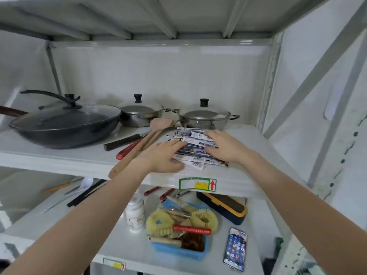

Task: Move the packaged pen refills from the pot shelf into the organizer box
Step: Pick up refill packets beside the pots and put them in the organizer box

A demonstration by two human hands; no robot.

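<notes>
A pile of packaged pen refills (195,149), thin white and blue packets, lies on the white pot shelf (83,157) in front of the right steel pot. My left hand (162,155) lies flat against the pile's left end, fingers straight. My right hand (224,145) covers the pile's right end, fingers extended over the packets. Both hands bracket the pile from either side. No organizer box can be told apart in this view.
On the same shelf stand a lidded black wok (65,124), two lidded steel pots (141,114) (204,116), wooden spatulas (143,143) and knives. The shelf below holds a blue basket of brushes (180,253), a white bottle (135,213), a dark case (222,207) and a phone (235,249).
</notes>
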